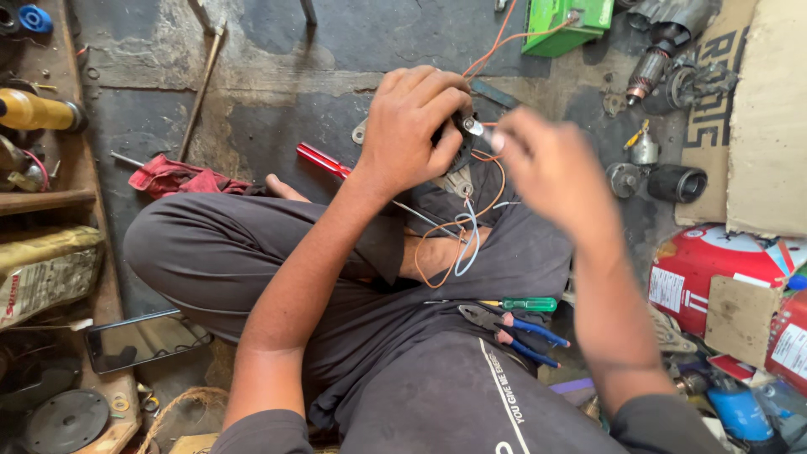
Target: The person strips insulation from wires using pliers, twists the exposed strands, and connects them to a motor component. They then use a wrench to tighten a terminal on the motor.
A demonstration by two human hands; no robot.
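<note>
Blue-handled pliers and a green screwdriver are laid on the lap. Above the knees, a small dark metal part with orange wires is clenched in the left hand. Right hand is blurred beside it; its grip cannot be told.

- The person wears a dark charcoal short-sleeved T-shirt of soft fabric, creased over the belly.
- A thin white diagonal stripe runs down the shirt front, with a line of small white lettering printed beside it.
- The short sleeves end above the elbows, so both forearms are bare.
- Loose dark grey cloth trousers cover the legs, heavily wrinkled.
- The left hand and right hand are bare, without gloves, rings or a watch.
</note>
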